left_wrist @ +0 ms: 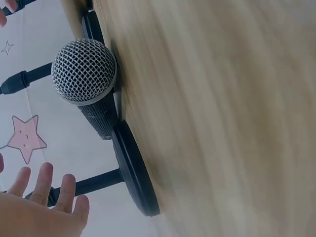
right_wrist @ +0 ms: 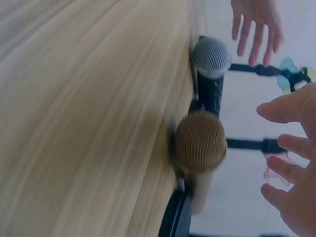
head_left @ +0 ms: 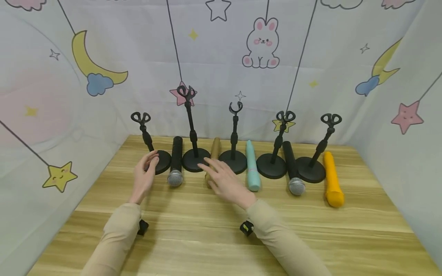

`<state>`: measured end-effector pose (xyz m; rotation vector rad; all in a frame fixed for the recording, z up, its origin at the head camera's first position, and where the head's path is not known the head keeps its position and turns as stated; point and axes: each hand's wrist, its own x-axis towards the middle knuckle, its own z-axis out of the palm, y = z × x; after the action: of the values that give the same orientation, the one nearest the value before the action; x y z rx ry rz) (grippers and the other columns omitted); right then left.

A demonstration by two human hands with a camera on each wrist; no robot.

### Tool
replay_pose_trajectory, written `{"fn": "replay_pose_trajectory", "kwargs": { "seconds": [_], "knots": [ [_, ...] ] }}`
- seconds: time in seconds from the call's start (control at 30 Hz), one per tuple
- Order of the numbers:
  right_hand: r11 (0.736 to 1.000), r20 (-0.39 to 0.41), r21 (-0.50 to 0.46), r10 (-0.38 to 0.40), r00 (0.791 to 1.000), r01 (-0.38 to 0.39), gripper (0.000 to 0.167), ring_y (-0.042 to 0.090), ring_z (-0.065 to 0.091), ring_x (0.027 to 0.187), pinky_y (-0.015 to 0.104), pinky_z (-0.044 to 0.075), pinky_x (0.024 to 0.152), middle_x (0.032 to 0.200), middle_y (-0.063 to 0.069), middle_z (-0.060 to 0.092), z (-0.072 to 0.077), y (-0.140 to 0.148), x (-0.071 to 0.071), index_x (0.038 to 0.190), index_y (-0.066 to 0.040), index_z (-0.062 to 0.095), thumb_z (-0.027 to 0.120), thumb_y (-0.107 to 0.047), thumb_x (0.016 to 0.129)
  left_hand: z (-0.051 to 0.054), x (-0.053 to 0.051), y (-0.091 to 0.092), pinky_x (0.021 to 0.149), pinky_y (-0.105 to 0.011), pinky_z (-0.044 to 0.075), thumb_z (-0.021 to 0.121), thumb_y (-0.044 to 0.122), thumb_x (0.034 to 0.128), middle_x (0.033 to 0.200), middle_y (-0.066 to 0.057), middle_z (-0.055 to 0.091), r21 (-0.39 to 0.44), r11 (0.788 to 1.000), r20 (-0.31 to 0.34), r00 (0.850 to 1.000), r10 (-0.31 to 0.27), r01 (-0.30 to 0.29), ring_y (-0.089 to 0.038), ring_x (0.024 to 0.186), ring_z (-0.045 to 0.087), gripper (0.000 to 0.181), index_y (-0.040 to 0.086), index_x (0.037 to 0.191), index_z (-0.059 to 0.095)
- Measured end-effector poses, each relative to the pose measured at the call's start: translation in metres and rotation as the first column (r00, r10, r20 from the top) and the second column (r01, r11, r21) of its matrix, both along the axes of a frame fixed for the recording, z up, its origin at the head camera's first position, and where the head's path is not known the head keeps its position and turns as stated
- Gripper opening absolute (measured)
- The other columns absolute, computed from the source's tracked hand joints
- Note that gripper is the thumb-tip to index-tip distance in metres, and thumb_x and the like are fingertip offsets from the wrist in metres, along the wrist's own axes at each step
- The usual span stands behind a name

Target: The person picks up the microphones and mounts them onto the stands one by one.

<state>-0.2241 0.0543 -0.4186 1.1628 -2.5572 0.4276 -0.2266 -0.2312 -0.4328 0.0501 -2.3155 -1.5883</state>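
Note:
My left hand (head_left: pixel 144 177) is beside the leftmost black microphone stand (head_left: pixel 164 162), fingers loosely bent and holding nothing. In the left wrist view its fingers (left_wrist: pixel 44 182) overlap the stand's pole; whether they touch it I cannot tell. Over a gold microphone (head_left: pixel 216 147) lying on the table hovers my right hand (head_left: pixel 228 183), fingers spread. The right wrist view shows the gold mesh head (right_wrist: pixel 200 141) apart from that hand. Between the two hands lie a black microphone (head_left: pixel 177 153) with a silver head and a taller stand (head_left: pixel 192 126).
Farther right are a stand with a C-shaped clip (head_left: pixel 234 134), a teal microphone (head_left: pixel 253 168), another stand (head_left: pixel 277 143), a second black microphone (head_left: pixel 291 165), a last stand (head_left: pixel 321 147) and an orange microphone (head_left: pixel 332 180). A printed white curtain (head_left: pixel 221 57) hangs behind the wooden table (head_left: pixel 193 237).

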Motion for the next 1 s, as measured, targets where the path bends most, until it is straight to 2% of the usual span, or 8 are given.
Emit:
{"fn": "replay_pose_trajectory", "kwargs": {
  "seconds": [0.13, 0.23, 0.33, 0.43, 0.53, 0.6, 0.8, 1.0],
  "knots": [
    [0.988, 0.018, 0.149, 0.036, 0.999, -0.038, 0.056, 0.032, 0.042, 0.146, 0.045, 0.038, 0.118, 0.159, 0.013, 0.040, 0.002, -0.031, -0.005, 0.151, -0.016, 0.045, 0.061, -0.005, 0.098, 0.001, -0.005, -0.006, 0.115, -0.029, 0.038, 0.046, 0.030, 0.1082, 0.142, -0.015, 0.058, 0.083, 0.994, 0.017, 0.997, 0.069, -0.070, -0.003, 0.122, 0.053, 0.042, 0.008, 0.144, 0.052],
    [0.970, 0.043, 0.235, 0.052, 0.998, -0.060, 0.059, 0.029, 0.040, 0.147, 0.043, 0.039, 0.119, 0.161, 0.010, 0.038, 0.000, -0.050, -0.009, 0.150, -0.019, 0.047, 0.064, -0.005, 0.096, 0.000, -0.009, -0.011, 0.120, -0.038, 0.035, 0.046, 0.033, 0.1080, 0.141, -0.016, 0.057, 0.152, 0.982, 0.038, 0.993, 0.111, -0.116, -0.009, 0.123, 0.054, 0.044, 0.007, 0.144, 0.052],
    [0.952, 0.049, 0.299, 0.052, 0.997, -0.064, 0.059, 0.027, 0.040, 0.147, 0.042, 0.040, 0.117, 0.162, 0.008, 0.036, -0.002, -0.067, -0.011, 0.150, -0.023, 0.047, 0.067, -0.009, 0.096, -0.001, -0.013, -0.016, 0.121, -0.041, 0.035, 0.045, 0.034, 0.1081, 0.140, -0.015, 0.057, 0.195, 0.968, 0.068, 0.987, 0.146, -0.156, -0.018, 0.125, 0.056, 0.046, 0.007, 0.144, 0.051],
    [0.936, 0.039, 0.349, 0.030, 0.999, -0.042, 0.057, 0.026, 0.039, 0.147, 0.042, 0.042, 0.116, 0.164, 0.006, 0.033, -0.006, -0.082, -0.012, 0.152, -0.027, 0.044, 0.062, -0.014, 0.100, 0.000, -0.016, -0.020, 0.120, -0.042, 0.036, 0.045, 0.034, 0.1080, 0.136, -0.009, 0.060, 0.234, 0.953, 0.099, 0.980, 0.172, -0.191, -0.014, 0.119, 0.058, 0.045, 0.007, 0.144, 0.051],
    [0.929, 0.044, 0.371, -0.022, 0.999, 0.004, 0.053, 0.025, 0.039, 0.147, 0.043, 0.042, 0.115, 0.165, 0.004, 0.029, -0.010, -0.094, -0.012, 0.153, -0.033, 0.042, 0.057, -0.019, 0.104, 0.001, -0.018, -0.022, 0.119, -0.040, 0.037, 0.045, 0.032, 0.1076, 0.129, 0.001, 0.062, 0.275, 0.937, 0.127, 0.974, 0.186, -0.215, -0.005, 0.111, 0.059, 0.043, 0.009, 0.144, 0.051],
    [0.923, 0.063, 0.383, -0.067, 0.996, 0.038, 0.051, 0.025, 0.039, 0.147, 0.044, 0.042, 0.115, 0.166, 0.002, 0.027, -0.012, -0.101, -0.011, 0.153, -0.036, 0.041, 0.054, -0.022, 0.105, 0.001, -0.019, -0.023, 0.119, -0.040, 0.037, 0.046, 0.031, 0.1074, 0.129, 0.003, 0.061, 0.292, 0.930, 0.144, 0.972, 0.188, -0.223, -0.004, 0.112, 0.059, 0.043, 0.010, 0.145, 0.050],
    [0.901, 0.125, 0.428, -0.138, 0.983, 0.072, 0.045, 0.027, 0.046, 0.142, 0.043, 0.043, 0.114, 0.167, 0.001, 0.023, -0.015, -0.116, -0.009, 0.153, -0.038, 0.041, 0.042, -0.025, 0.109, 0.000, -0.024, -0.026, 0.120, -0.038, 0.036, 0.043, 0.032, 0.1076, 0.147, -0.010, 0.053, 0.309, 0.923, 0.179, 0.967, 0.180, -0.229, -0.021, 0.130, 0.053, 0.045, 0.011, 0.148, 0.045],
    [0.904, 0.164, 0.424, -0.139, 0.977, 0.058, 0.055, 0.032, 0.048, 0.139, 0.041, 0.044, 0.113, 0.167, 0.003, 0.023, -0.020, -0.124, -0.007, 0.155, -0.031, 0.037, 0.053, -0.016, 0.104, 0.003, -0.028, -0.027, 0.121, -0.040, 0.033, 0.041, 0.030, 0.1080, 0.155, -0.013, 0.046, 0.318, 0.921, 0.184, 0.967, 0.174, -0.226, -0.022, 0.133, 0.049, 0.048, 0.011, 0.152, 0.038]
  ]
}}
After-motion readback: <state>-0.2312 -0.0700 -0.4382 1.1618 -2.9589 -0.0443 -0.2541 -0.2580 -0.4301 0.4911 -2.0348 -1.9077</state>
